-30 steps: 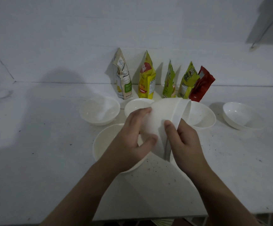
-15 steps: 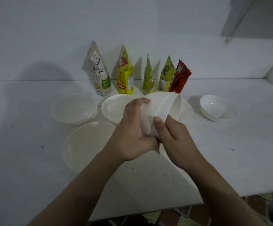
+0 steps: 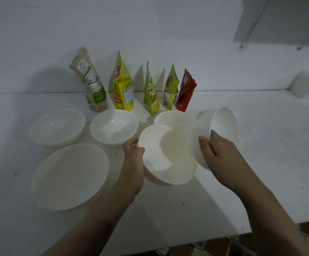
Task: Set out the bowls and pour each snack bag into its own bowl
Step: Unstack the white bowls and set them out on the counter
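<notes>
My left hand (image 3: 133, 159) grips the left rim of a white bowl (image 3: 168, 159), held just above the table, mouth up. My right hand (image 3: 218, 152) holds a second white bowl (image 3: 222, 126) tipped on its side, mouth facing right. Several snack bags stand in a row by the back wall: a beige one (image 3: 92, 82), a yellow one (image 3: 123, 87), two green ones (image 3: 151, 91) (image 3: 171, 89) and a red one (image 3: 186, 91). Empty white bowls sit at the left (image 3: 56, 130), centre (image 3: 114, 129) and behind the held one (image 3: 175, 117). A large bowl (image 3: 69, 178) rests front left.
Another white bowl (image 3: 246, 130) peeks out behind the tipped bowl at the right. The white table (image 3: 168, 209) ends at a front edge near my forearms. A white block (image 3: 306, 84) sits at the far right by the wall.
The two nested bowls held together have come apart: my left hand now has one lower down, mouth up, and my right hand carried the other to the right, on its side.
</notes>
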The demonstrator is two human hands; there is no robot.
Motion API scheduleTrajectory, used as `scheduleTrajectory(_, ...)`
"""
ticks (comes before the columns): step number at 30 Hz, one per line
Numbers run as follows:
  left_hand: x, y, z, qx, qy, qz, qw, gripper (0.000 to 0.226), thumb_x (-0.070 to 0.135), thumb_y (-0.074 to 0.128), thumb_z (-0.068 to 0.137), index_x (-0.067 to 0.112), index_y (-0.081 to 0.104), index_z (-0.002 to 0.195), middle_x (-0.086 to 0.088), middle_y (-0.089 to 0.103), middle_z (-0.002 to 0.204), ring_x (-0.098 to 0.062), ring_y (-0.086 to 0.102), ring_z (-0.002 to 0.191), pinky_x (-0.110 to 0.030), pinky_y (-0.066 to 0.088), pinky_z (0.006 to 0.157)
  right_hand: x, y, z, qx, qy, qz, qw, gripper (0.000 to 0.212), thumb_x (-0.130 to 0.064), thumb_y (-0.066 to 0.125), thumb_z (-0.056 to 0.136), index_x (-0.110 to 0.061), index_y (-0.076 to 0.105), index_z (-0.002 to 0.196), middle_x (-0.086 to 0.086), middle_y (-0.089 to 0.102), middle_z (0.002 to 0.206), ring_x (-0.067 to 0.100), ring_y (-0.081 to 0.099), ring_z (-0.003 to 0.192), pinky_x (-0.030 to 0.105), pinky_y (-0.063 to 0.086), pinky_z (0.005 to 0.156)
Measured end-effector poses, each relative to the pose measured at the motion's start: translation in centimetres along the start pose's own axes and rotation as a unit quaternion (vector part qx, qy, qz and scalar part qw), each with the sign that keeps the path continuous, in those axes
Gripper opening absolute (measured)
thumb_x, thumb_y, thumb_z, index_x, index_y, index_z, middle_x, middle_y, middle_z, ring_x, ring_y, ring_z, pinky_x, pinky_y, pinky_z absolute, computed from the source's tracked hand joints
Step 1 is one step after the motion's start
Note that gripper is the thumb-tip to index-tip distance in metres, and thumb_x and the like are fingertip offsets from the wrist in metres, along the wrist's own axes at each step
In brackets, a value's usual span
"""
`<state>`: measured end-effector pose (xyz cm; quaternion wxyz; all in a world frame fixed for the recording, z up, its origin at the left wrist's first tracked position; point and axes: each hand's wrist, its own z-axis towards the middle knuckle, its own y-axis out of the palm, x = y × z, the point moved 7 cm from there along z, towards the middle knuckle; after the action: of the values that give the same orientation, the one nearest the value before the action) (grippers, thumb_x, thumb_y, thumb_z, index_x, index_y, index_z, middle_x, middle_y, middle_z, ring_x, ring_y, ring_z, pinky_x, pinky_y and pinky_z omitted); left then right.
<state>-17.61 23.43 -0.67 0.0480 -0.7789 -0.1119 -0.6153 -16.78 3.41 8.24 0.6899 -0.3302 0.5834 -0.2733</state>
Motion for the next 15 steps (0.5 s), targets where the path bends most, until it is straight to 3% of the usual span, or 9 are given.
scheduleTrajectory(3,-1.7,-0.1,-0.3,0.02,-0.019,0.004,1.0,0.026,0.029,0.031,0.103,0.033,0.032,0.129,0.003,0.05,0.12,-0.021,0.052,0.108,-0.043,0.048,0.09,2.8,0.1,0.3,-0.055,0.022,-0.079,0.995,0.028,-0.03,0.033,0.104,-0.013,0.052,0.092,0.001,0.06,0.076,0.018,0.058,0.07,0.04,0.049,0.068)
scheduleTrajectory(8,-3.5,-0.9,-0.8,0.081,-0.021,0.021,0.996,0.026,0.036,0.027,0.104,0.034,0.033,0.129,0.011,0.052,0.114,-0.016,0.054,0.106,-0.044,0.049,0.091,6.6,0.5,-0.1,-0.131,0.044,-0.16,0.977,0.03,-0.027,0.036,0.104,-0.022,0.041,0.074,-0.003,0.054,0.071,0.014,0.053,0.066,0.03,0.037,0.057)
scheduleTrajectory(12,-3.5,-1.4,-0.3,0.114,0.008,0.082,0.99,0.02,0.039,0.029,0.105,0.038,0.037,0.123,0.016,0.052,0.111,-0.016,0.052,0.106,-0.038,0.043,0.088,7.8,1.3,-0.4,-0.176,0.035,-0.187,0.966,0.022,-0.028,0.035,0.103,-0.018,0.052,0.093,-0.004,0.06,0.084,0.02,0.059,0.08,0.035,0.048,0.073)
scheduleTrajectory(15,-3.8,-1.8,0.3,0.127,-0.002,0.094,0.987,0.02,0.036,0.032,0.104,0.035,0.043,0.121,0.011,0.053,0.112,-0.018,0.051,0.107,-0.037,0.039,0.088,8.8,2.1,-0.5,-0.211,0.033,-0.195,0.957,0.027,-0.031,0.035,0.104,-0.018,0.059,0.107,-0.001,0.067,0.098,0.018,0.063,0.086,0.037,0.054,0.083)
